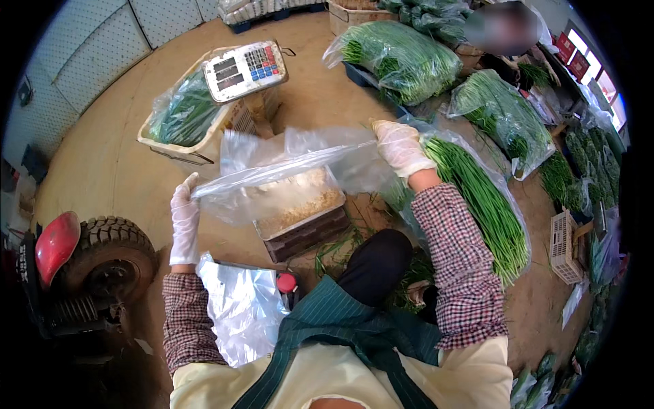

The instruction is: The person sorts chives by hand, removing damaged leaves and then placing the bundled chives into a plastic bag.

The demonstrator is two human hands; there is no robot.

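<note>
A clear plastic bag (306, 158) is stretched between my two hands, both in thin white gloves. My left hand (185, 220) grips one end of it, and my right hand (401, 145) grips the other end at the upper right. Under the bag is the platform of a scale (306, 197), partly seen through the film, with its keypad display (246, 70) beyond. Close to my right forearm lies a long bunch of green garlic chives (475, 204) in an opened plastic wrapping. A stack of flat clear bags (245, 307) rests beside my left forearm.
A cream plastic crate (191, 153) holds bagged greens. Large bags of chives (403, 61) and more bagged greens (506, 117) lie at the upper right, near another person (503, 30). At the left stands a vehicle's wheel (110, 260). A small slatted crate (564, 248) is at the right.
</note>
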